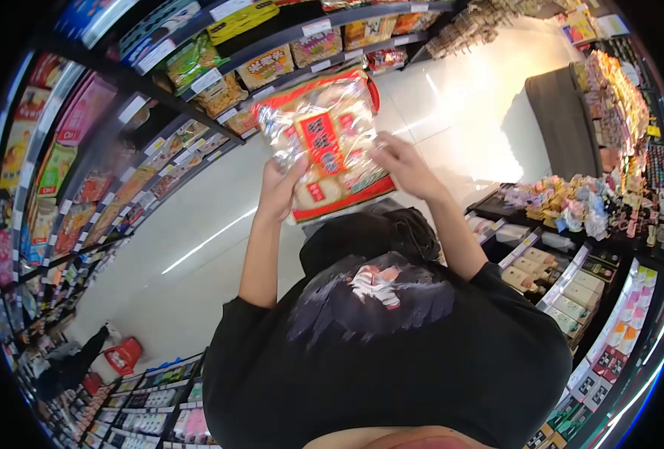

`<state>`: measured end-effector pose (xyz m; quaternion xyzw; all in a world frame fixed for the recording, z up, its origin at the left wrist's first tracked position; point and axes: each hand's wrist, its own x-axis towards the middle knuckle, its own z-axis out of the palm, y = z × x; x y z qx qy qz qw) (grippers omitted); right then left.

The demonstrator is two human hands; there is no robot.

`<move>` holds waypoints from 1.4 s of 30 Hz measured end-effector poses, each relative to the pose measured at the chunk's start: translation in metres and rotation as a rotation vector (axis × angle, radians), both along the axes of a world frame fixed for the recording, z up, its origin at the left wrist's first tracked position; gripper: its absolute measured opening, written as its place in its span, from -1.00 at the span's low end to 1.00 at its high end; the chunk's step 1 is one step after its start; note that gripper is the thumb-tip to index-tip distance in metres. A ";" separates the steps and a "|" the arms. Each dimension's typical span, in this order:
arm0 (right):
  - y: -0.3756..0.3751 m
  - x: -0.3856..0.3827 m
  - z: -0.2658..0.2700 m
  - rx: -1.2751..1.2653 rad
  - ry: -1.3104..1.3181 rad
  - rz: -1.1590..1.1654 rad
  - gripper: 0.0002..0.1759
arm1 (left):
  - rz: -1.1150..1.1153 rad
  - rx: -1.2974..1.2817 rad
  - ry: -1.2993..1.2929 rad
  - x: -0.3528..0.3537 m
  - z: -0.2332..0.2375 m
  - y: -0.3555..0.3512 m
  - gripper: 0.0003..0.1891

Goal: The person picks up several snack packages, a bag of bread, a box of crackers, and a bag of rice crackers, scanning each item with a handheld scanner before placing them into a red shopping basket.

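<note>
A large shiny snack bag (321, 142) with red edges and a red label in the middle is held up in front of the body. My left hand (282, 187) grips its lower left side, the thumb lying on the front. At the bag's right side, my right hand (403, 165) holds the edge with bent fingers. Fingers behind the bag are hidden. The bag hangs tilted over the pale floor, apart from the shelves.
Shelves of packaged snacks (266, 67) run along the top and left. On the right stand a dark bin (560, 123), hanging accessories (564, 202) and shelves of boxes (530, 269). At lower left are a person in dark clothes (74, 363) and a red basket (124, 355).
</note>
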<state>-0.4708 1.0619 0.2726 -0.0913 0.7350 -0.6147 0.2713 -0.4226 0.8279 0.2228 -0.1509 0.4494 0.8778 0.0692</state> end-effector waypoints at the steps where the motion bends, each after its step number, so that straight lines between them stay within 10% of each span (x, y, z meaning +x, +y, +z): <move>1: 0.020 -0.003 -0.005 -0.072 -0.014 -0.103 -0.59 | -0.047 -0.007 0.053 -0.014 0.002 0.018 -0.66; 9: 0.172 -0.015 -0.028 -0.315 0.004 -0.481 -0.65 | -0.234 -0.074 0.239 -0.067 0.030 0.172 -0.51; 17: 0.224 -0.062 -0.063 -0.242 -0.314 -0.652 -0.63 | -0.404 -0.329 -0.234 -0.087 0.014 0.230 -0.57; 27: 0.173 -0.197 -0.153 -0.033 -0.425 0.003 -0.53 | -0.395 -0.607 -0.348 -0.176 -0.081 0.173 -0.61; 37: 0.059 -0.505 -0.192 0.165 0.475 0.037 -0.63 | -0.027 -0.994 0.138 -0.454 -0.125 0.066 -0.69; 41: 0.025 -0.588 -0.209 0.503 0.721 0.037 -0.63 | 0.001 -1.670 0.079 -0.531 -0.152 0.054 -0.56; 42: 0.015 -0.618 -0.266 0.154 0.651 -0.102 -0.63 | -0.012 -1.601 0.014 -0.543 -0.164 0.050 -0.49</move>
